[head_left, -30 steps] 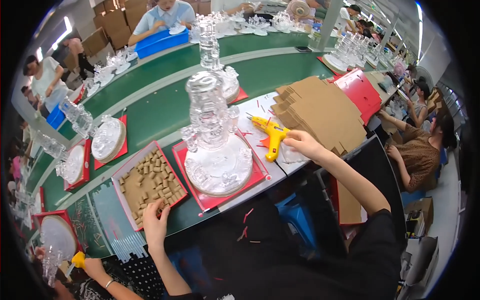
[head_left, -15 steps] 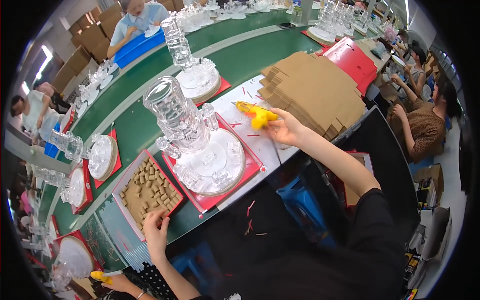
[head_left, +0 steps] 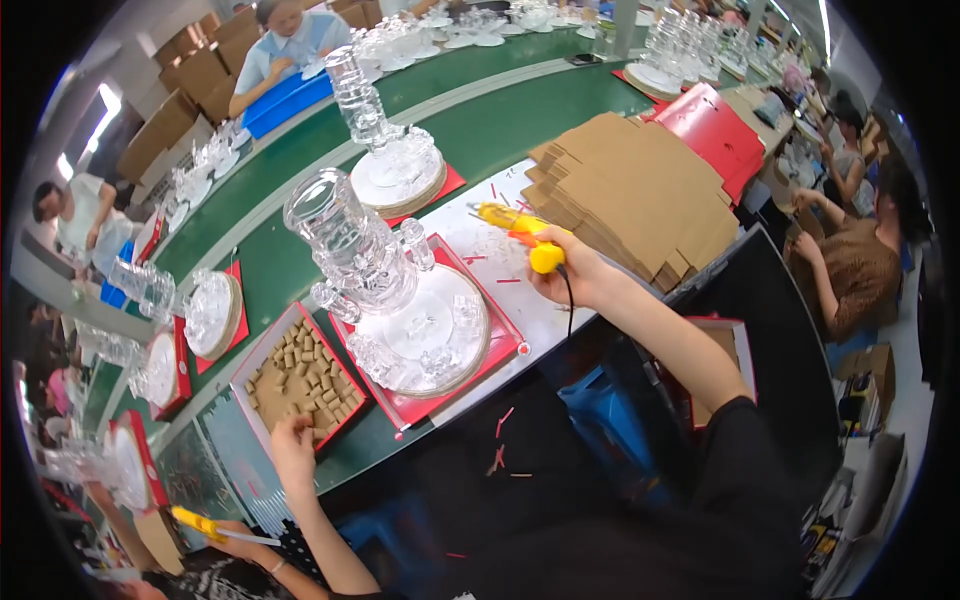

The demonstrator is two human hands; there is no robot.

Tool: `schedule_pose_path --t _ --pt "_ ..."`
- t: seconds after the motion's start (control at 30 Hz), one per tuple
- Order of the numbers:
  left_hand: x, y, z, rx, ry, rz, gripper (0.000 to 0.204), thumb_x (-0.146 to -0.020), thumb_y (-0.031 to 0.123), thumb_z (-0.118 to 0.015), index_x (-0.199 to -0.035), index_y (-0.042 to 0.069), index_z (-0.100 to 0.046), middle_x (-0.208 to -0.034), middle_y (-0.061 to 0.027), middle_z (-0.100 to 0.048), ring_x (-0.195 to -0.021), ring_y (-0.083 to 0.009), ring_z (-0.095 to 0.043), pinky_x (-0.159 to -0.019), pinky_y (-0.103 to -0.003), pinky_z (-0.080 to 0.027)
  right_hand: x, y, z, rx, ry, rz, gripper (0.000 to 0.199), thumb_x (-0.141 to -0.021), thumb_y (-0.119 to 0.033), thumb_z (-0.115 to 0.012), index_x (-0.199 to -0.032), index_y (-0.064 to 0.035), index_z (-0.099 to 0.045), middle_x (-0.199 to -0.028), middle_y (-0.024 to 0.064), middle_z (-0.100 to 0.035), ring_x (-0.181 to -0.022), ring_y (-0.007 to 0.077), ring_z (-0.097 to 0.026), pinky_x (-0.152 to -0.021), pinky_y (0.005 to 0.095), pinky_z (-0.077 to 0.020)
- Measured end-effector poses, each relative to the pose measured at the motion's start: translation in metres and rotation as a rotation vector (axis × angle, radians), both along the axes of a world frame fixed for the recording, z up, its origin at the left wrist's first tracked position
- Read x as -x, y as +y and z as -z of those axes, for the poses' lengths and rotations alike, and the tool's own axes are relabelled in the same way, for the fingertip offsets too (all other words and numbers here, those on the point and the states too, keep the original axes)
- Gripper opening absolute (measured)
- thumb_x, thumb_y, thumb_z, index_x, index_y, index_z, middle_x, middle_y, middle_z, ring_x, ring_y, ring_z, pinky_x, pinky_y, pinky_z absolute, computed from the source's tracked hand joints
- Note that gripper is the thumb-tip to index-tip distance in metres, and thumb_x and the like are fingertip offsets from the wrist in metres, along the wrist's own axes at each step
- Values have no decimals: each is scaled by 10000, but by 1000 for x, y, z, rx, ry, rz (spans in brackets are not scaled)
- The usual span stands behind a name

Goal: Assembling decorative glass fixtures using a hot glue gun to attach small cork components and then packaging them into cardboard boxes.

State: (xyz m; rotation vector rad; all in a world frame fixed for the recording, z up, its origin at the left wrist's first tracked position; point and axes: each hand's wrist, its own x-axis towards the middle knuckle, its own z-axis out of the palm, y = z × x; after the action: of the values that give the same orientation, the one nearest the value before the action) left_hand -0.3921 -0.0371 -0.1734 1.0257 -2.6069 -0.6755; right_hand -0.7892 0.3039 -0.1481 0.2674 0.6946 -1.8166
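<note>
The right hand [head_left: 570,268] is wrapped round the handle of a yellow glue gun [head_left: 518,222], whose nozzle points away to the hand's left and whose dark cord [head_left: 571,300] hangs below the palm; the gun looks light, hard and stiff, its plastic probably easy to grip; the handle is the place to hold it, with the fingers kept behind the nozzle, which may be hot, and clear of the cord, which could tug.

The left hand [head_left: 293,447] has its fingers bent and drawn in over the near edge of a shallow red box [head_left: 340,357], at the small brown rolls [head_left: 315,380] that lie just beyond the fingertips; whether it pinches one I cannot tell; the rolls look very light, dry and fairly firm, likely to roll if nudged; each is best taken round its curved side between thumb and fingertip, leaving the flat ends free.

Between the two hands, beyond the left one, a tall clear figure [head_left: 340,235] stands at the back of a round white base [head_left: 428,325] in a red tray [head_left: 505,325] on the table [head_left: 365,437]; it looks smooth, slippery, top-heavy and perhaps brittle; to shift it, hold low by the base rather than by the thin clear parts.
</note>
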Motion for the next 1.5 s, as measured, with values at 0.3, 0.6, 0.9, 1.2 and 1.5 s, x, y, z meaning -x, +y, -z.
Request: schedule_pose_path --t 0.3,0.6,0.9,1.2,1.5 --pt "18 3 -5 119 80 -21 221 -784 42 -653 -1000 12 -613 -732 -122 -586 -657 -247 -586 -625 -351 -480 -54 43 -60 181 921 153 633 -780 -256 -593 -1339 -65 -363 -845 44 -475 -796 160 -500 -775 352 -456" --pt "41 3 -10 -127 45 -63 279 -808 75 -671 -1066 -19 -622 -736 -43 -593 -656 -110 -543 -616 -257 -461 -68 50 -50 587 100 -90 615 -755 23 -581 -1321 -24 -345 -1105 176 -563 -1286 388 -422 -1064 533 -360" --pt "36 54 -44 -358 524 -90 143 -901 66 -608 -996 -37 -638 -829 -3 -582 -708 -60 -524 -632 -197 -429 -103 57 -48 252 574 -293 379 -765 -190 -712 -1037 -44 -493 -902 95 -577 -1018 297 -591 -1019 515 -414" --pt "74 147 -70 -907 1015 138 257 -925 181 -621 -1049 -42 -599 -875 -80 -633 -725 -97 -589 -614 -196 -462 -139 50 -77 187 684 -461 381 -813 -113 -591 -1174 -8 -533 -841 95 -620 -1033 292 -617 -929 434 -460" --pt "84 161 -77 -1025 1032 163 322 -856 218 -707 -1030 -31 -599 -1003 -138 -614 -821 -149 -607 -693 -247 -515 -150 32 -87 141 688 -513 92 -840 -118 -563 -889 -41 -549 -733 40 -538 -800 186 -593 -681 291 -535"
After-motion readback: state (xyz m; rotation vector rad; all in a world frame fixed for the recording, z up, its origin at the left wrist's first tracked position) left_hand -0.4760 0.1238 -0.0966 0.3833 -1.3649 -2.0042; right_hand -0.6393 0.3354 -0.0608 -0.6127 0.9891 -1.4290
